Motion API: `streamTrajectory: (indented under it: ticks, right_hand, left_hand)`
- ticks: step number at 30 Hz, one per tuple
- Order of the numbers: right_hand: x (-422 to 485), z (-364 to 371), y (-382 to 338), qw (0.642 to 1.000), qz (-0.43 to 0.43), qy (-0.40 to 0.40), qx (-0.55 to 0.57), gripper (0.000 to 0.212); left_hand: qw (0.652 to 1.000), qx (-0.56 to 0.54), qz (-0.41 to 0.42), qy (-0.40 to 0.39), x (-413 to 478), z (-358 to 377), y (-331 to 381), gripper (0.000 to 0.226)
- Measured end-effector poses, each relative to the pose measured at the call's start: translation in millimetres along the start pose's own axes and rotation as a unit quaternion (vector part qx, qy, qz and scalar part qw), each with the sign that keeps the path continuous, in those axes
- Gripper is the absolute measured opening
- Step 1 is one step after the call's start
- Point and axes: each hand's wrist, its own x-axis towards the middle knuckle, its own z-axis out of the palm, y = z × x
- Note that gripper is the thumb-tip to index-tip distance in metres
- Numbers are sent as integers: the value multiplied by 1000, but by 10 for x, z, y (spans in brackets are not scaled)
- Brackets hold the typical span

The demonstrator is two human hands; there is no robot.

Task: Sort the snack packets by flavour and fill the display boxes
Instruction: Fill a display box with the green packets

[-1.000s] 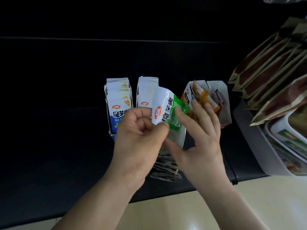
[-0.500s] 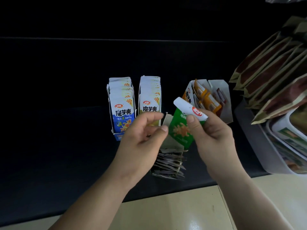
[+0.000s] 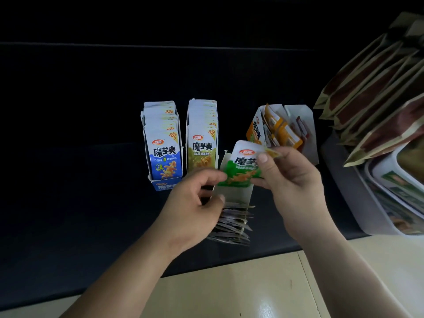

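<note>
Counter (image 3: 68, 180): dark, fills the upper and middle frame; it carries the boxes, the pile and the tub.
Floor (image 3: 229, 292): pale tiles along the bottom edge, under both forearms.
Bags (image 3: 367, 88): brown with gold edges, fanned in a leaning row at the upper right.
Tub (image 3: 344, 191): grey, at the right edge below the bags, with white trays stacked in it.
Right grip (image 3: 296, 182): centre right; thumb on the front, fingers behind, it pinches the green packet by its upper right part.
Left grip (image 3: 190, 203): centre; fingers curled, index tip at the green packet's lower left corner, thumb tip by the open box's left wall; I cannot tell whether it clasps either.
Blue box (image 3: 164, 157): left of centre, upright, full of blue packets facing the camera.
Yellow box (image 3: 202, 143): just right of the blue box, upright, full of olive-yellow packets.
Orange box (image 3: 282, 129): right of centre, tilted, apart from the yellow box; orange and a few red packets sit loosely in it.
Open box (image 3: 236, 195): bare cardboard, between the grips, right under the green packet.
Pile (image 3: 234, 223): overlapped packets, silver backs up, below the open box, partly hidden by the left grip.
Green packet (image 3: 241, 168): centre, upright, face to the camera, over the open box, between the yellow and orange boxes.
</note>
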Motion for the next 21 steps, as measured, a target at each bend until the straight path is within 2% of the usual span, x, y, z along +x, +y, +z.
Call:
streamTrajectory:
  ticks: [3,5,7,9,11,13,16,18,21]
  right_hand:
    - [-25,36,89,996,45,-44,-58,15]
    - [-74,59,172,991,59,-65,-106,15]
    - [-88,45,270,977,40,-58,-202,22]
    - [-59,19,343,961,46,-53,-269,27]
    - [-44,24,349,960,111,-75,-245,27]
    - [-58,29,337,965,142,-72,-209,22]
    - [-104,20,345,984,75,5,-163,10]
    - [-148,16,353,992,58,24,-111,20]
    - [-203,54,356,994,104,38,-5,44]
  left_hand:
    - [998,35,18,42,-66,-76,-141,39]
    - [998,55,27,-5,-113,-178,-212,41]
    - [993,72,27,-93,-162,-275,-226,68]
    - [986,77,17,-148,-172,-311,-214,98]
    - [983,85,16,-160,-164,-277,-188,107]
    - [986,91,21,-140,-131,-223,-184,104]
    - [990,84,17,-114,-59,-191,-204,100]
    - [992,78,5,-102,11,-161,-207,101]
    - [997,70,3,-45,128,-36,-238,97]
